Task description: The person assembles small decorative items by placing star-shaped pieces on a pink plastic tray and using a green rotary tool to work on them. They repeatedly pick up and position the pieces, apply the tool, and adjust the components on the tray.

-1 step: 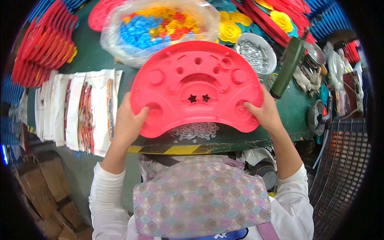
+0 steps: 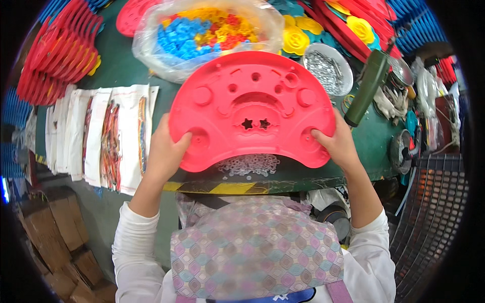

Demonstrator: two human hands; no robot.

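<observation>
A red plastic shell (image 2: 255, 93), curved like a half-moon with molded recesses, round holes and two star-shaped cut-outs, is held up above the front of the green table. My left hand (image 2: 171, 144) grips its lower left lobe, thumb on the face toward me and fingers hidden behind. On the opposite lobe my right hand (image 2: 337, 137) has the same hold, the thumb resting in a round recess. Small clear plastic rings (image 2: 248, 165) lie in a heap just below the shell's lower edge, partly covered by it.
Behind the shell sits a clear bag (image 2: 151, 63) of blue, yellow and red pieces. A white bowl of metal screws (image 2: 323, 68) and a green power screwdriver (image 2: 368, 91) are at right. Wire bundles on white sheets (image 2: 124, 136) lie left, near stacked red shells (image 2: 60, 55).
The whole scene has shifted slightly to the right in the picture. Both hands keep the same hold on the red shell.
</observation>
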